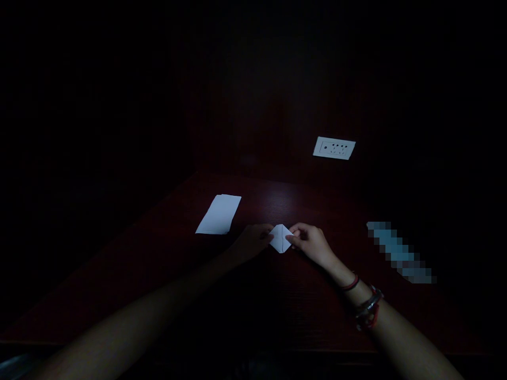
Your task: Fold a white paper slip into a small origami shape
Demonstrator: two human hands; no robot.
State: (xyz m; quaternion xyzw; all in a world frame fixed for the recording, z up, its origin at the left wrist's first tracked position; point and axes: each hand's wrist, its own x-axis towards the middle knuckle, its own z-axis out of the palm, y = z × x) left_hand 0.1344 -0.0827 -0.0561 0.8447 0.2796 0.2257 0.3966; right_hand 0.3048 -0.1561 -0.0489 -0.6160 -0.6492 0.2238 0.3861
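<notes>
A small piece of folded white paper [281, 240], diamond-shaped with a seam running down its middle, is held between both hands over the dark red table. My left hand [255, 237] pinches its left corner, thumb on top. At the right corner, my right hand [311, 241] grips the paper between thumb and fingers; bracelets circle that wrist. Some fingertips are hidden behind the paper. To the left of my left hand lies a stack of white paper sheets [219, 214], slightly uneven at the edges.
Dark red wood forms the table [158, 243], its front edge near my forearms. A white power socket [335, 148] is set in the back panel. At the right lies a bluish, pixelated long object [398, 250] whose kind I cannot make out. The surroundings are very dark.
</notes>
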